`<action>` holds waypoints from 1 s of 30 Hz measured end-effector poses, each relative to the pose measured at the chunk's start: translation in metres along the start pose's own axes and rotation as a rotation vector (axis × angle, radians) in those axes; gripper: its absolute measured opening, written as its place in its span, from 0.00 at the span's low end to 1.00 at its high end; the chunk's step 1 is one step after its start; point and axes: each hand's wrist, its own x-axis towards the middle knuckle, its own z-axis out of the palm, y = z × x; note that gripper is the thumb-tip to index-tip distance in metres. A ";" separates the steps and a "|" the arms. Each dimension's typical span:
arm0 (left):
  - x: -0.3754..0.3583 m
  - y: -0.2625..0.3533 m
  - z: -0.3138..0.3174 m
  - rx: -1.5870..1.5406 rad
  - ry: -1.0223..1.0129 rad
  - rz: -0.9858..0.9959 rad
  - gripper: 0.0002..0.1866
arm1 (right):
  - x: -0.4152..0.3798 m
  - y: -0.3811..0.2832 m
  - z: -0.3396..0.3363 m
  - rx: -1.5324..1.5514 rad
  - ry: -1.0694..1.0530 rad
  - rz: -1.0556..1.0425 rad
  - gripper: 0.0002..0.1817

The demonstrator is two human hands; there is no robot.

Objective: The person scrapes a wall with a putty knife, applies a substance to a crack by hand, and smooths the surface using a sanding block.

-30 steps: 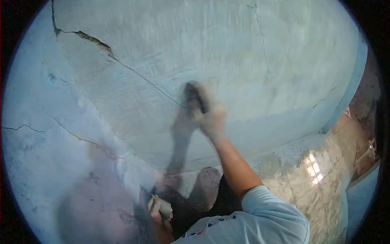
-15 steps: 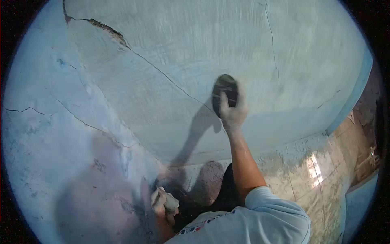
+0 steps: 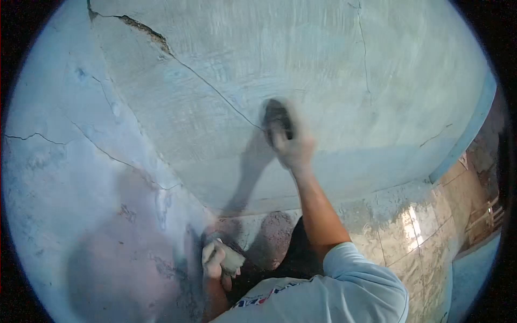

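My right hand (image 3: 296, 148), blurred by motion, is closed around a dark oval pad (image 3: 276, 116) held up to the pale blue-green wall (image 3: 226, 156). The pad overlaps the lower end of a long diagonal crack (image 3: 207, 83), and scuff marks cover the paint around it. Low at the left, close to my body, my left hand (image 3: 214, 259) grips a pale greyish folded piece (image 3: 232, 260), its fingers wrapped over one side. What that piece is made of I cannot tell.
A second wall (image 3: 64, 188), bluish and cracked, meets the first at a corner on the left. A broken hole (image 3: 142, 29) opens at the crack's upper end. Dusty floor tiles (image 3: 398, 242) lie at the right, a rounded dusty shape (image 3: 273, 237) below the wall.
My right hand and the dark pad have moved left and slightly down across the wall. My left hand has turned a little, showing more of the pale piece. The view has shifted slightly.
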 end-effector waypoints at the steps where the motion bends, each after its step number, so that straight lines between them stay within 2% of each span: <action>1: 0.003 -0.002 -0.007 -0.002 -0.096 0.050 0.18 | 0.003 0.000 0.002 0.124 0.059 0.103 0.32; 2: 0.007 -0.004 -0.013 -0.008 -0.193 0.099 0.18 | 0.007 0.002 0.003 0.244 0.118 0.199 0.32; 4: 0.008 0.003 0.006 -0.098 -0.161 0.034 0.18 | 0.003 -0.004 0.002 0.123 0.060 0.094 0.34; 5: 0.010 0.009 0.017 -0.120 -0.127 -0.006 0.18 | -0.004 -0.011 0.000 -0.001 -0.191 0.139 0.33; 6: 0.009 0.010 0.024 -0.123 -0.104 -0.037 0.18 | -0.005 -0.010 -0.003 -0.053 -0.182 0.060 0.33; 7: 0.008 0.015 0.026 -0.125 -0.105 -0.049 0.18 | -0.005 -0.008 -0.006 -0.106 -0.170 -0.019 0.32; 9: 0.003 0.014 0.016 -0.136 -0.129 -0.024 0.18 | 0.003 0.003 -0.012 0.304 0.077 0.318 0.32; 11: 0.001 0.012 0.007 -0.152 -0.131 -0.023 0.17 | 0.003 0.010 -0.003 0.308 0.149 0.238 0.34; 13: 0.003 0.016 0.022 -0.143 -0.068 -0.069 0.17 | -0.006 -0.023 0.000 -0.045 -0.161 0.010 0.36; 14: 0.003 0.022 0.029 -0.159 -0.078 -0.087 0.17 | -0.008 -0.018 -0.009 -0.023 -0.180 0.060 0.36; 15: 0.004 0.037 0.030 -0.165 -0.186 -0.140 0.16 | -0.007 -0.010 -0.014 0.009 -0.189 0.110 0.36; 16: 0.000 0.034 0.015 -0.186 -0.219 -0.092 0.13 | -0.001 -0.005 -0.010 0.050 -0.186 0.151 0.36; 18: -0.001 0.010 -0.008 -0.247 -0.310 0.014 0.09 | 0.004 -0.003 -0.006 0.251 0.210 0.303 0.35; 19: 0.005 0.019 0.007 -0.230 -0.304 0.052 0.09 | 0.012 -0.017 0.001 0.203 0.243 0.139 0.35; 20: 0.012 0.026 0.021 -0.212 -0.298 0.090 0.10 | -0.002 -0.029 0.010 0.063 0.044 0.125 0.35; 22: 0.006 0.028 0.031 -0.135 -0.078 -0.052 0.14 | -0.017 -0.034 0.019 -0.106 -0.374 0.003 0.36; 23: 0.005 0.010 0.006 -0.129 -0.075 -0.027 0.13 | -0.014 -0.021 0.016 -0.049 -0.295 0.012 0.34; 24: 0.003 -0.008 -0.019 -0.123 -0.072 -0.001 0.13 | -0.004 -0.021 0.003 0.029 -0.115 0.047 0.34; 26: 0.000 0.004 -0.021 -0.276 -0.234 0.047 0.09 | 0.005 -0.002 -0.013 0.263 0.136 0.240 0.30; 27: -0.002 0.010 -0.018 -0.354 -0.320 0.050 0.08 | 0.008 -0.003 -0.013 0.224 0.166 0.235 0.27; 28: -0.002 0.016 -0.011 -0.301 -0.236 0.037 0.10 | 0.015 -0.017 -0.008 0.195 0.143 0.104 0.28; 30: 0.003 0.021 0.013 -0.209 -0.068 0.013 0.16 | 0.007 -0.028 -0.005 -0.030 -0.188 -0.048 0.28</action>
